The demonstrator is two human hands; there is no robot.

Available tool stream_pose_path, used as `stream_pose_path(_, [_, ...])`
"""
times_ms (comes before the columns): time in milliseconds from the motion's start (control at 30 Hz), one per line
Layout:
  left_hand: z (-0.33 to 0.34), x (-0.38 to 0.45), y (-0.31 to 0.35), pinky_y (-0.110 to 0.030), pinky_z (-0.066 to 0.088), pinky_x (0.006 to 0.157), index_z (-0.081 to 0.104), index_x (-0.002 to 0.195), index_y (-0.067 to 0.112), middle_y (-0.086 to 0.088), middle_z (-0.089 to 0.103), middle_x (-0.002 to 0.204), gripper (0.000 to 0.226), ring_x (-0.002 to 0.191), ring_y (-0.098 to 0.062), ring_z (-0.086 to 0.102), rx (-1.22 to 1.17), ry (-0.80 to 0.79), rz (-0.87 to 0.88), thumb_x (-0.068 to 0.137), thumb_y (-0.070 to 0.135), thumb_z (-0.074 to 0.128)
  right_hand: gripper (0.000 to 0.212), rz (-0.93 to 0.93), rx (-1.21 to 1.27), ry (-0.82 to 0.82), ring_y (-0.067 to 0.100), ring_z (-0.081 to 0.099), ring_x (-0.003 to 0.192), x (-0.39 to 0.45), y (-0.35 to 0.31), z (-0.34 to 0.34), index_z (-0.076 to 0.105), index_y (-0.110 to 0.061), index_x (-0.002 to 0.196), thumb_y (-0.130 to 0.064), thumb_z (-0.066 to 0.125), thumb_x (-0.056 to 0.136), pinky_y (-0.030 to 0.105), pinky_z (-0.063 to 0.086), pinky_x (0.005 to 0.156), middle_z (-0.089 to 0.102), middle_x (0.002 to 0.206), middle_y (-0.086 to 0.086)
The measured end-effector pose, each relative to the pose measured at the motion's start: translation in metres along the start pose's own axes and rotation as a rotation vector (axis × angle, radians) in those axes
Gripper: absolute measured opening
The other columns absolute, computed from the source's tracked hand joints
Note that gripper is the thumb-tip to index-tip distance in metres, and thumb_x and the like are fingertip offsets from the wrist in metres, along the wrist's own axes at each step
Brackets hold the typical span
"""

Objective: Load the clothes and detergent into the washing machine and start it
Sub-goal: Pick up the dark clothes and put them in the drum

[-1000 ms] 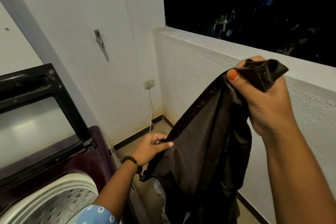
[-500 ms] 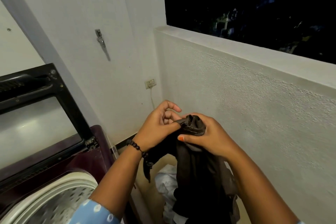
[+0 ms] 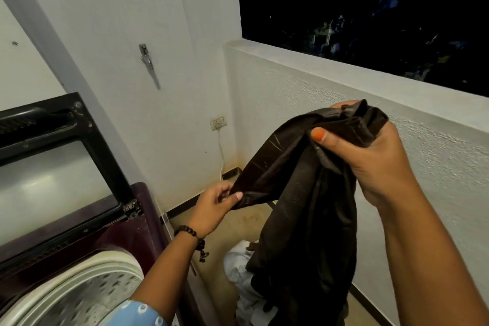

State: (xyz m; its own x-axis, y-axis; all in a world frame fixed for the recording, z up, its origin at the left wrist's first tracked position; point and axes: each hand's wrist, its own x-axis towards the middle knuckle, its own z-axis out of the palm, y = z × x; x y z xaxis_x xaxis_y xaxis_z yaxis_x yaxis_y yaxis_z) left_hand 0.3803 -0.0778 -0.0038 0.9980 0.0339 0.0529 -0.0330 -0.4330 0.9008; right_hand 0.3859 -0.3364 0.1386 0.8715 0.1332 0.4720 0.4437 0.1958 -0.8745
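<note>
**Dark garment held beside the open washer**

I see the dark brown garment held in the air, right of the washing machine. My right hand grips its bunched upper edge, thumb on top. My left hand pinches a lower edge, stretching a fold between the hands; the rest hangs down in creases. The washer lid stands raised and the drum is open at lower left. Pale clothes lie on the floor under the garment. The parapet wall bounds the right side.
</note>
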Motion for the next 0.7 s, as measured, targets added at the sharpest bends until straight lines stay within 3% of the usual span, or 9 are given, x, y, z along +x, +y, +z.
stream_pose_path(67, [-0.005,0.0,0.015,-0.039,0.055,0.079,0.067,0.097,0.016,-0.004,0.073,0.088,0.016,0.086,-0.021,0.069,-0.155,0.048,0.033,0.089,0.029,0.064,0.027,0.004,-0.017,0.004,0.015,0.07,0.086,-0.001,0.004,-0.003,0.066,-0.014,0.091,-0.017,0.076,0.066,0.03,0.057,0.083,0.073,0.085,-0.004])
stream_pose_path(133, [-0.006,0.002,0.035,-0.028,0.051,0.08,0.067,0.099,0.014,0.004,0.071,0.089,0.01,0.088,-0.012,0.067,-0.253,0.066,0.128,0.095,0.016,0.057,0.032,0.036,-0.037,0.003,0.015,0.069,0.084,-0.003,0.014,0.0,0.065,-0.012,0.093,-0.018,0.078,0.065,0.031,0.057,0.083,0.072,0.084,-0.003])
stream_pose_path(267, [0.0,-0.007,0.086,-0.024,0.049,0.088,0.066,0.104,0.02,0.004,0.067,0.107,0.014,0.103,-0.012,0.062,-0.39,-0.071,0.239,0.093,0.025,0.059,0.034,0.085,-0.112,-0.099,0.008,0.065,0.079,-0.013,0.044,0.018,0.061,-0.011,0.091,-0.024,0.083,0.069,0.022,0.052,0.076,0.069,0.083,-0.006])
stream_pose_path(333, [0.007,-0.015,0.103,-0.026,0.049,0.094,0.059,0.116,0.028,0.004,0.062,0.12,0.031,0.114,-0.013,0.059,-0.446,-0.22,0.239,0.086,0.029,0.064,0.05,0.123,-0.116,-0.116,0.011,0.066,0.097,-0.018,0.054,0.03,0.06,-0.011,0.107,-0.043,0.078,0.074,0.03,0.051,0.088,0.068,0.104,0.002])
stream_pose_path(400, [0.013,-0.017,0.108,-0.03,0.045,0.105,0.037,0.14,0.034,0.004,0.05,0.14,0.073,0.129,-0.013,0.052,-0.449,-0.315,0.232,0.077,0.026,0.072,0.073,0.166,-0.11,-0.17,0.016,0.055,0.122,-0.021,0.058,0.039,0.054,-0.023,0.123,-0.075,0.061,0.072,0.041,0.044,0.105,0.054,0.132,0.007])
stream_pose_path(467, [0.018,-0.017,0.108,-0.029,0.04,0.109,0.017,0.151,0.035,0.005,0.041,0.149,0.101,0.134,-0.01,0.046,-0.417,-0.329,0.221,0.071,0.021,0.078,0.089,0.237,-0.064,-0.257,0.009,0.04,0.137,-0.024,0.056,0.046,0.047,-0.041,0.131,-0.094,0.041,0.06,0.037,0.037,0.111,0.035,0.151,-0.009])
stream_pose_path(500, [0.019,-0.016,0.108,-0.029,0.041,0.109,0.018,0.151,0.034,0.004,0.044,0.147,0.103,0.132,-0.01,0.049,-0.399,-0.292,0.214,0.069,0.021,0.079,0.095,0.286,0.023,-0.282,0.005,0.038,0.137,-0.025,0.054,0.047,0.042,-0.049,0.135,-0.098,0.037,0.054,0.033,0.039,0.109,0.031,0.153,-0.016])
stream_pose_path(600, [0.018,-0.015,0.11,-0.028,0.049,0.098,0.046,0.137,0.027,-0.004,0.062,0.126,0.073,0.115,-0.014,0.062,-0.378,-0.106,0.195,0.072,0.017,0.079,0.112,0.324,0.212,-0.301,-0.008,0.034,0.134,-0.023,0.055,0.043,0.02,-0.053,0.146,-0.099,0.041,0.047,0.017,0.041,0.101,0.019,0.154,-0.029])
stream_pose_path(700, [0.019,-0.017,0.111,-0.025,0.054,0.085,0.061,0.116,0.022,-0.002,0.07,0.112,0.041,0.103,-0.016,0.068,-0.482,0.038,0.158,0.08,0.005,0.072,0.126,0.285,0.092,-0.258,-0.006,0.011,0.144,-0.018,0.063,0.036,0.006,-0.052,0.148,-0.099,0.049,0.039,0.01,0.028,0.103,0.003,0.156,-0.029])
